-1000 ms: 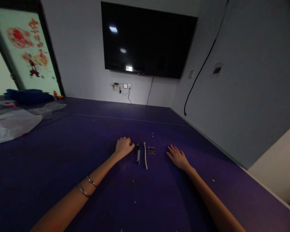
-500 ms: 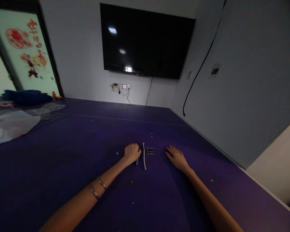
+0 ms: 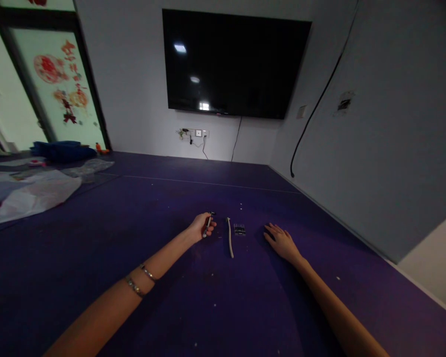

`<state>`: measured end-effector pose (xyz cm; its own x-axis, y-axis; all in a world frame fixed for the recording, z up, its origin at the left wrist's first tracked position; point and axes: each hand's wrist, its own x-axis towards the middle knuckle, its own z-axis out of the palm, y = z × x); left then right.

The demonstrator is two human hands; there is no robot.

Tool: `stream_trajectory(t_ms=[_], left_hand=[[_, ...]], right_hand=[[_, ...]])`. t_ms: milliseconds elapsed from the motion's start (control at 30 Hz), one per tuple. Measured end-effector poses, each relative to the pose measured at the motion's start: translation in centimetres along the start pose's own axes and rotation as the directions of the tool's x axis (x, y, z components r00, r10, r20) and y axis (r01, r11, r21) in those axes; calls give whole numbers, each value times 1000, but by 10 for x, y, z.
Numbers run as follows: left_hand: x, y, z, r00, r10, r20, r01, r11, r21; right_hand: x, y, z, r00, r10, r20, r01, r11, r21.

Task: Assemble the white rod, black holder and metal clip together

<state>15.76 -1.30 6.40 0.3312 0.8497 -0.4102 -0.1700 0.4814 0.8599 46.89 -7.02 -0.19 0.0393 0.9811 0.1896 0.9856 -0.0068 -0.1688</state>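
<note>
My left hand point(image 3: 201, 226), turned with its palm side up, is closed around a slim razor point(image 3: 207, 227) with a silver-and-dark handle. The razor's small dark head points away from me, past my fingers. Just right of that hand, a thin off-white stick point(image 3: 230, 240) with a small head at its far end lies on the purple surface. Beside the stick is a small clear plastic case point(image 3: 240, 229) with something dark inside. Farther right, my right hand point(image 3: 281, 242) rests palm down on the surface, fingers stretched out and holding nothing.
The purple tabletop point(image 3: 163, 302) carries scattered white specks. Crumpled plastic wrapping point(image 3: 48, 191) and a dark blue cloth bundle point(image 3: 63, 151) lie at the far left. A television point(image 3: 230, 64) hangs on the back wall; a black cable point(image 3: 315, 106) dangles along the right wall.
My left hand has lifted the razor from the surface and turned over, moving away from the stick. My right hand stays flat in place. The view has shifted slightly left.
</note>
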Motion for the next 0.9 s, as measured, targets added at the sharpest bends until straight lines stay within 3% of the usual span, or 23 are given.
stream_trajectory(t_ms=[333, 900], left_hand=[[0, -6, -5, 979, -203, 23, 201, 978, 54], [-4, -14, -7, 981, -186, -61, 191, 977, 91]], right_hand=[[2, 2, 3, 1000, -4, -7, 3, 1000, -13], [1, 1, 0, 1000, -9, -12, 9, 1000, 0]])
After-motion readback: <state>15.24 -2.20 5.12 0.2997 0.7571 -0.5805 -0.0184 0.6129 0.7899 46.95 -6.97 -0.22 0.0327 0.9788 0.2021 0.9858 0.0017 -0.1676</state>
